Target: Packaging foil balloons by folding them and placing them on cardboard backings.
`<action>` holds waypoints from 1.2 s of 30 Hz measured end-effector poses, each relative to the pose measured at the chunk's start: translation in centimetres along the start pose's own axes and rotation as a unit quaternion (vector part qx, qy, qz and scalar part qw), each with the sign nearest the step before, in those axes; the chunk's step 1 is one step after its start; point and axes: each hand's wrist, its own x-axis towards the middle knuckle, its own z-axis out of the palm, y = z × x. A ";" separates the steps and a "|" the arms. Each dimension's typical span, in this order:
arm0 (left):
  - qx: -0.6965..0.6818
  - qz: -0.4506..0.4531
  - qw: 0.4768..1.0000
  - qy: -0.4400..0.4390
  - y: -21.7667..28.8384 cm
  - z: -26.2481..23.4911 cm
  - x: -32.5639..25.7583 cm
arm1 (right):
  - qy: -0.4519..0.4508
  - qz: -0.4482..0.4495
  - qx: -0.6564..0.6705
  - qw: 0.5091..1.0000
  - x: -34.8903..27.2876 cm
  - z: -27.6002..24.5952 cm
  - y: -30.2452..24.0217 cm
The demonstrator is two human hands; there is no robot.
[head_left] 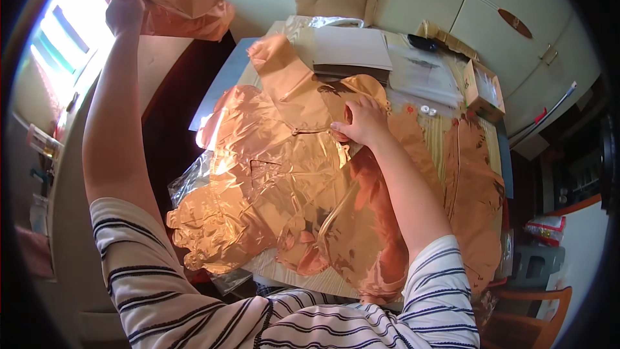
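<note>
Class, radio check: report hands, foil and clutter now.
Left hand raised, gripping foil piece. Right hand pressing foil pile on table. Small box nearby.

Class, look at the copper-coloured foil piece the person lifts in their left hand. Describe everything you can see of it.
The raised foil piece is shiny, thin and copper-pink, like a deflated foil balloon. It is crumpled and creased, and hangs limp in the air above the table's left side. The left hand grips its upper left end, arm stretched up toward the bright window. Nothing else touches it; it hangs clear of the foil heap below.
</note>
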 end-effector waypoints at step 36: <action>-0.370 0.403 0.689 -0.476 21.5 -21.1 -52.2 | 0.178 -0.254 -0.095 0.946 -30.2 -24.4 -2.2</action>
